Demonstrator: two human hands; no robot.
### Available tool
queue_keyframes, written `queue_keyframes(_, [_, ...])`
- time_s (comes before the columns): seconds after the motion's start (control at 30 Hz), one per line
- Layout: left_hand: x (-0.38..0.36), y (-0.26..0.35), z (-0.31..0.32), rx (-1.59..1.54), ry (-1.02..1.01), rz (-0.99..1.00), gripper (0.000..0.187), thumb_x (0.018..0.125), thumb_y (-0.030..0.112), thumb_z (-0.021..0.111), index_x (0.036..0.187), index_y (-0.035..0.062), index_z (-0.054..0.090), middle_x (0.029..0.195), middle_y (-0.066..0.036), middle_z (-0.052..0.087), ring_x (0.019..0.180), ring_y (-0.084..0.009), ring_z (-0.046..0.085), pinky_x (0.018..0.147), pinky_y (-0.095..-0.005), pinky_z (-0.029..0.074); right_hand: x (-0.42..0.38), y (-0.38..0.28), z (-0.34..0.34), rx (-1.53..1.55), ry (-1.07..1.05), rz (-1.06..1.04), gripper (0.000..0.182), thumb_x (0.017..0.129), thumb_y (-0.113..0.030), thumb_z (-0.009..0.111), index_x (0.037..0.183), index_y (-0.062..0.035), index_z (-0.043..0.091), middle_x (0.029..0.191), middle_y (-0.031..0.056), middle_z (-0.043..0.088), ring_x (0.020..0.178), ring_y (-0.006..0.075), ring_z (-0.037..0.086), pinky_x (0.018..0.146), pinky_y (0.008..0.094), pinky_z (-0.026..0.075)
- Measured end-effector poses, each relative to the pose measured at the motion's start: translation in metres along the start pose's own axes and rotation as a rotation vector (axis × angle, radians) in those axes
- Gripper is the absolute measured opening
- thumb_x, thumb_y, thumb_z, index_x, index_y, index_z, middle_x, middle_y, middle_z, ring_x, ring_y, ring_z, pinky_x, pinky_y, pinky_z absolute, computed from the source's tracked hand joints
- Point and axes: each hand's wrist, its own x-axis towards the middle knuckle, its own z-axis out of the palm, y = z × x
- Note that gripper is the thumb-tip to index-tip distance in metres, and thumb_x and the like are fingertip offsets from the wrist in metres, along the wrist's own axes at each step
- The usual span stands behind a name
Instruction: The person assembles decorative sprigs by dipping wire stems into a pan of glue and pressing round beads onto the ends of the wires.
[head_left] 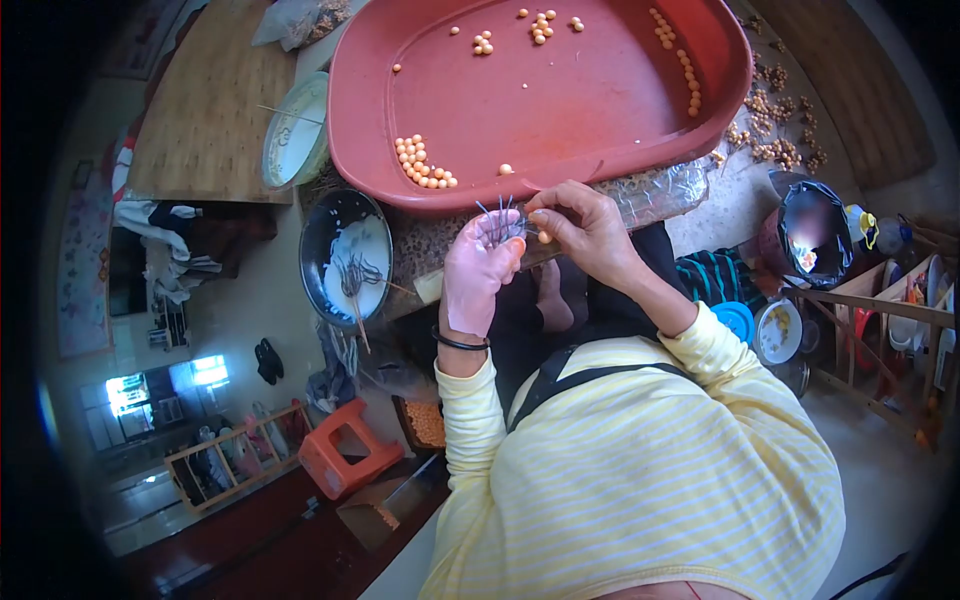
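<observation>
My left hand [482, 262], in a pale pink glove with bare fingertips, is closed around a bunch of thin dark wire stems [500, 222]. My right hand [585, 232] is bare and pinches at a small orange bead [544, 237] beside the stems. Both hands are close together, just in front of the near rim of a large red tub [440, 203]. Inside the tub lie loose orange beads [420, 165], gathered mostly at the near left corner and along the right side.
Left of the hands is a black bowl [312, 250] with white paste and wire stems. A pale bowl [275, 160] sits behind it. Clusters of beads on stems [775, 115] lie at the right. An orange stool [350, 450] and a black-lined bin [835, 240] stand nearby.
</observation>
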Motion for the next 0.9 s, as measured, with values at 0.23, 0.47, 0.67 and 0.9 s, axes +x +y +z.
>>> queue_keyframes(0.23, [0.007,-0.011,0.0,-0.077,0.066,0.032,0.02,0.084,0.001,0.059,0.104,0.0007,0.056,0.083,-0.006,0.06,0.06,-0.007,0.049,0.048,-0.0147,0.035,0.0,0.0,-0.002,-0.042,0.003,-0.031,0.008,0.082,0.001,0.061,0.089,0.0011,0.065,0.079,0.0038,0.058,0.061,0.0101,0.049,0.056,0.0222,0.041])
queue_keyframes(0.47, [0.009,-0.015,0.0,-0.124,0.077,0.057,0.015,0.087,0.003,0.057,0.102,0.0008,0.055,0.082,-0.007,0.059,0.06,-0.0073,0.049,0.046,-0.0145,0.034,-0.003,-0.002,-0.004,-0.078,-0.067,-0.07,0.008,0.085,-0.001,0.061,0.093,0.0007,0.065,0.082,0.0027,0.059,0.065,0.0081,0.051,0.059,0.0192,0.043])
queue_keyframes(0.67, [0.008,-0.013,0.003,-0.111,0.116,0.068,0.012,0.088,0.006,0.057,0.1,0.0017,0.055,0.079,-0.007,0.059,0.055,-0.0066,0.048,0.043,-0.0145,0.032,-0.007,-0.004,-0.003,-0.067,-0.075,-0.092,0.008,0.086,-0.002,0.06,0.093,0.0006,0.065,0.081,0.0028,0.06,0.066,0.0085,0.052,0.059,0.0193,0.043])
queue_keyframes(0.9, [-0.005,-0.005,0.011,-0.125,0.13,0.053,0.011,0.086,0.005,0.058,0.096,0.003,0.056,0.077,-0.006,0.058,0.054,-0.0068,0.047,0.046,-0.0149,0.034,-0.016,-0.026,-0.014,0.086,-0.02,0.144,0.009,0.084,-0.003,0.061,0.092,-0.0005,0.065,0.076,0.0044,0.061,0.062,0.0119,0.052,0.057,0.0226,0.043])
